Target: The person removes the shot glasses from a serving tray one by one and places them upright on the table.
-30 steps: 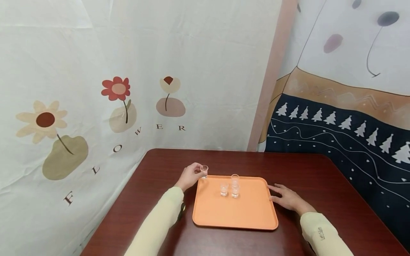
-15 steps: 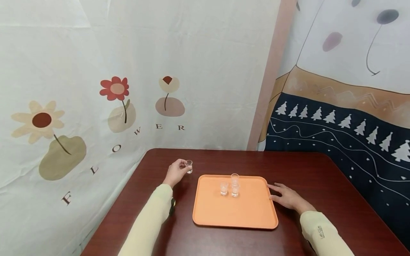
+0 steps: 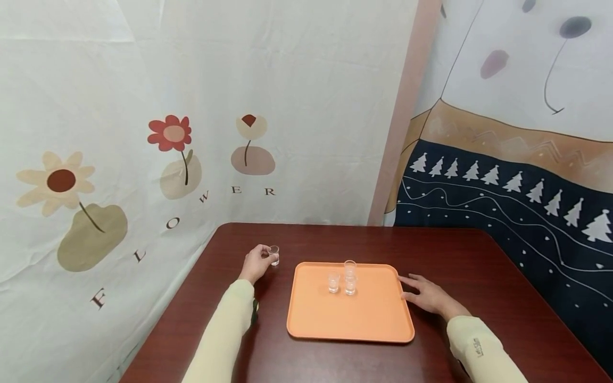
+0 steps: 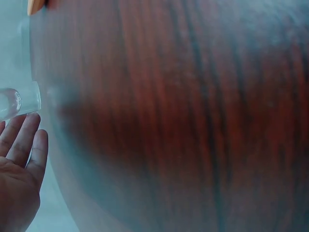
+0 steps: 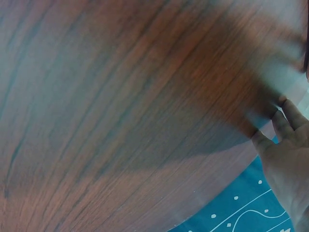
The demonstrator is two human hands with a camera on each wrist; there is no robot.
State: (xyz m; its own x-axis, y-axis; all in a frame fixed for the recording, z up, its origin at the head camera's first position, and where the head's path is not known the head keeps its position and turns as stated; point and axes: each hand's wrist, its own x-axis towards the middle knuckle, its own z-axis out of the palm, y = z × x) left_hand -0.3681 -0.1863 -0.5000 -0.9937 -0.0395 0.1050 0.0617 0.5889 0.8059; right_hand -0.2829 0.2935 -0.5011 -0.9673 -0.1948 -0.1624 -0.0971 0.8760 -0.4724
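Note:
In the head view my left hand [image 3: 255, 262] pinches a small clear shot glass [image 3: 274, 255] over the table, left of the orange tray [image 3: 349, 319]. The left wrist view shows that shot glass [image 4: 21, 100] at its left edge, beside the fingers of the hand [image 4: 19, 179]. On the tray stand more clear shot glasses: one on the left [image 3: 333, 283], and a front glass [image 3: 350, 286] with a back glass [image 3: 350, 266] overlapping behind it. My right hand [image 3: 428, 295] has its fingers extended, fingertips at the tray's right edge.
The dark red-brown wooden table [image 3: 354, 364] reaches back to a white flower-print curtain [image 3: 325, 133]. At the right hangs a navy tree-print cloth [image 3: 479, 213], close to the table's edge.
My left hand has carried the shot glass left, from the tray's back left corner out over the table, then slightly lower in view. The right hand stays at the tray.

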